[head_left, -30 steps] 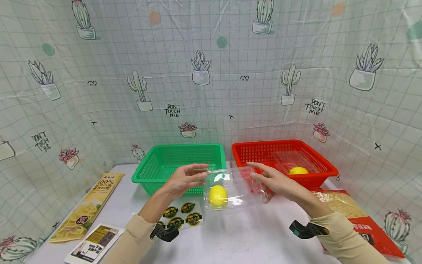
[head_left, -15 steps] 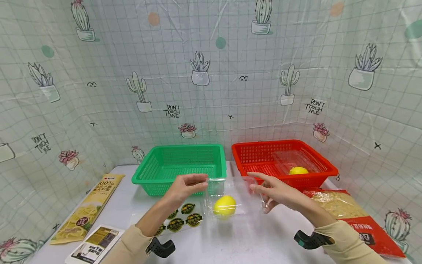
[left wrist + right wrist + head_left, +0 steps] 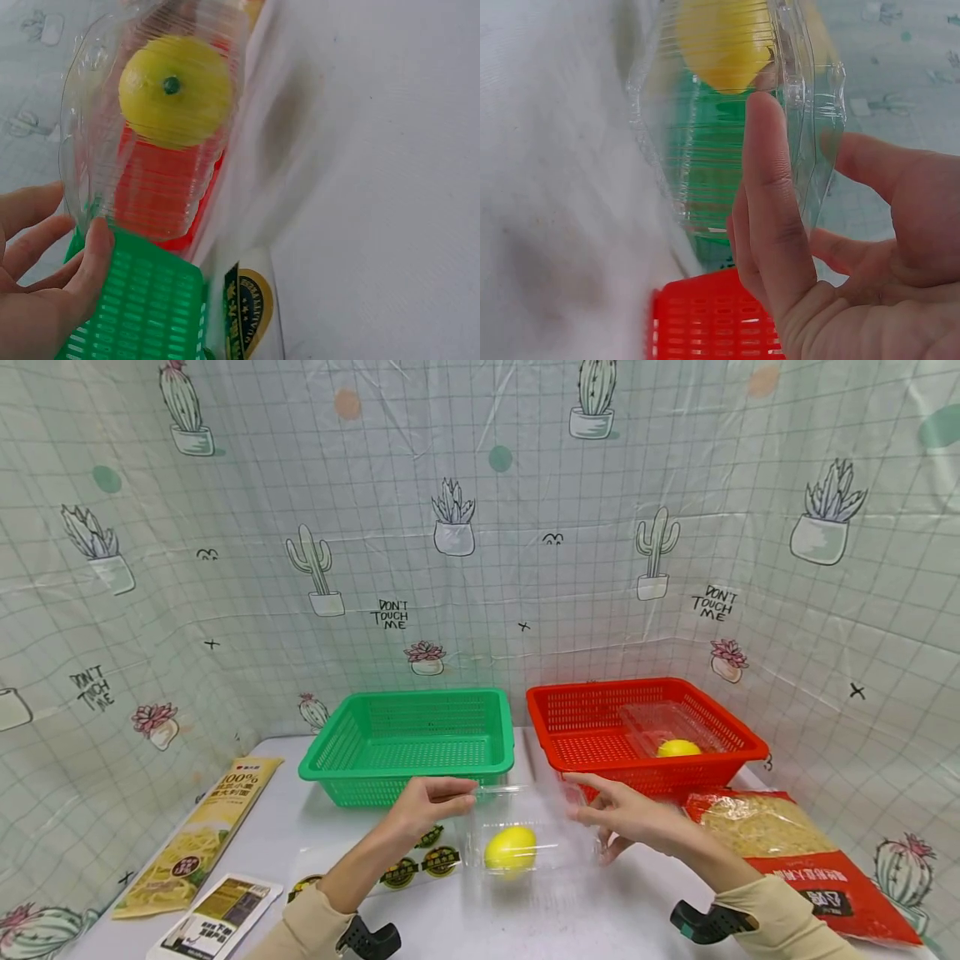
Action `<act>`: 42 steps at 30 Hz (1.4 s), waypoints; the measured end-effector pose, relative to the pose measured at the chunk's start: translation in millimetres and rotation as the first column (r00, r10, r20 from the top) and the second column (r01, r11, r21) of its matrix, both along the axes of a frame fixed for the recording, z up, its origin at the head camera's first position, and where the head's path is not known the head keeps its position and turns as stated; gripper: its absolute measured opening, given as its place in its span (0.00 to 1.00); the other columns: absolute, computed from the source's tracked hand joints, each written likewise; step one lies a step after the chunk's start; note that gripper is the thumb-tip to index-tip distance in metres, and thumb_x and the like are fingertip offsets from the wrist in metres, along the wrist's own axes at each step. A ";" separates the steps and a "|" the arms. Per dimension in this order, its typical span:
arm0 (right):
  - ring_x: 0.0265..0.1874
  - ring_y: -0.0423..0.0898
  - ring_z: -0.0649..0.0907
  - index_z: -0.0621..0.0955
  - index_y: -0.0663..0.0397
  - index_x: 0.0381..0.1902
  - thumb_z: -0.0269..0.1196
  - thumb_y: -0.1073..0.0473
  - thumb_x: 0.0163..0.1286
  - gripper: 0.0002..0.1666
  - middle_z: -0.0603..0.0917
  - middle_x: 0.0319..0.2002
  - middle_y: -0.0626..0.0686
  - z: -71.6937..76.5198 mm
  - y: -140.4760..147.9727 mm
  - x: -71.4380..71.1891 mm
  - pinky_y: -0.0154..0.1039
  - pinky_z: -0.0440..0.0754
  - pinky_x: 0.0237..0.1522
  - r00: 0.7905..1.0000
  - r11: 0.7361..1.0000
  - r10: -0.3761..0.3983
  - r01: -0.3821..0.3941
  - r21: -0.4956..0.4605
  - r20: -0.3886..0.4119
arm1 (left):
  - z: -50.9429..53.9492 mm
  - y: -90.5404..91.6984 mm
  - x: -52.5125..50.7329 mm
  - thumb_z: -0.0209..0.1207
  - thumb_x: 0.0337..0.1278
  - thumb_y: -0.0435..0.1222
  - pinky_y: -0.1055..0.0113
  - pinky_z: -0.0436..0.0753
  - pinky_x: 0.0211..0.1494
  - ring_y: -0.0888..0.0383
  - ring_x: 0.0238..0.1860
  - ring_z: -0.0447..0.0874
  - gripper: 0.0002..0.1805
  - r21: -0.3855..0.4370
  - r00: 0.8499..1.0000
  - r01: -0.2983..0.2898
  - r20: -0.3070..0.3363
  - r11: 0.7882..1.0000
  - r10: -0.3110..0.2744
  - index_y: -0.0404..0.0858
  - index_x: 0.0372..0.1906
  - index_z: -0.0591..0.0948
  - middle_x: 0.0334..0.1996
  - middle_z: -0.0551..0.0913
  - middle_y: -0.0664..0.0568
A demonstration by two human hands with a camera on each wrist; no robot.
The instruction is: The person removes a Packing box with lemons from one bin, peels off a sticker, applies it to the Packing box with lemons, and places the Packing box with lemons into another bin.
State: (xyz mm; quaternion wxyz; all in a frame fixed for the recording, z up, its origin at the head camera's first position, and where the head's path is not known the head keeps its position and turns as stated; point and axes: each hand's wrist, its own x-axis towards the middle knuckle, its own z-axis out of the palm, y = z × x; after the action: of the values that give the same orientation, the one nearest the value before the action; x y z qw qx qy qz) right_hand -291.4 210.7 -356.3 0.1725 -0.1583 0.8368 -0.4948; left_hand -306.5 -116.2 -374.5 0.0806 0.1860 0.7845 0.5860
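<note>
Clear box (image 3: pixel 558 850) being held at both ends, left hand (image 3: pixel 423 812) at one, right hand (image 3: pixel 628 814) at the other. Long axis being kept crosswise, hand to hand; by judgement, any coming move is turning on this, since the two ends are having to be carried level.

Grip: on the left, the edge is being pinched narrowly between thumb and fingers. On the right, the rim is being clasped more loosely, digits being set on either face.

Yellow lemon (image 3: pixel 511 848) being contained inside, not being touched by either hand. It is lying in the gap between the grips, lower in the head view than the fingertips, and nearer the left hand. Weight is thus probably being borne more on that side; a roll along the box is being risked if one end is dipped.

Beyond the box, green basket (image 3: pixel 352 772) is being seen towards the left, red basket (image 3: pixel 600 767) towards the right. Contact between box and table (image 3: pixel 555 935) is not being shown clearly; cannot tell.
</note>
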 end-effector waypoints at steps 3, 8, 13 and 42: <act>0.21 0.46 0.79 0.57 0.51 0.76 0.64 0.46 0.67 0.47 0.74 0.40 0.62 -4.5 -0.7 -0.5 0.43 0.86 0.27 1.000 1.000 -0.012 0.012 0.000 0.019 | -2.4 0.4 -0.1 0.62 0.64 0.41 0.53 0.77 0.65 0.49 0.58 0.81 0.24 -0.008 1.000 0.005 -0.001 1.000 -0.005 0.33 0.61 0.79 0.60 0.79 0.37; 0.21 0.46 0.78 0.57 0.52 0.76 0.66 0.46 0.66 0.48 0.74 0.40 0.60 -9.8 -2.3 -0.4 0.42 0.86 0.26 0.999 1.000 -0.024 0.024 0.008 0.033 | -7.4 -0.2 -1.5 0.61 0.65 0.40 0.55 0.78 0.64 0.46 0.59 0.81 0.24 -0.011 1.000 0.021 -0.005 1.000 -0.021 0.30 0.61 0.77 0.60 0.79 0.36; 0.19 0.45 0.79 0.58 0.53 0.76 0.66 0.48 0.66 0.47 0.73 0.39 0.58 -14.6 -3.4 -1.2 0.41 0.86 0.27 0.999 1.000 -0.018 0.017 0.005 0.035 | -11.4 0.0 -3.3 0.62 0.64 0.39 0.56 0.79 0.63 0.47 0.58 0.81 0.24 -0.018 1.000 0.013 0.004 1.000 -0.013 0.29 0.60 0.77 0.60 0.79 0.35; 0.19 0.44 0.78 0.58 0.57 0.76 0.66 0.47 0.66 0.48 0.74 0.37 0.57 -21.2 -5.4 -4.9 0.39 0.85 0.25 0.999 0.998 -0.004 0.006 0.061 -0.034 | -20.2 1.4 -10.8 0.63 0.63 0.38 0.62 0.82 0.58 0.53 0.51 0.85 0.25 0.000 1.000 0.004 0.020 1.000 -0.004 0.27 0.60 0.77 0.57 0.80 0.33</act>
State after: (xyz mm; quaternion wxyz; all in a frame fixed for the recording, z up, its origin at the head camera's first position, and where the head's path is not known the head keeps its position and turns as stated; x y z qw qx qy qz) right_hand -296.3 205.2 -377.5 0.1619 -0.1594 0.8546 -0.4669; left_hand -317.2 -114.8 -394.7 0.0892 0.1816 0.7833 0.5878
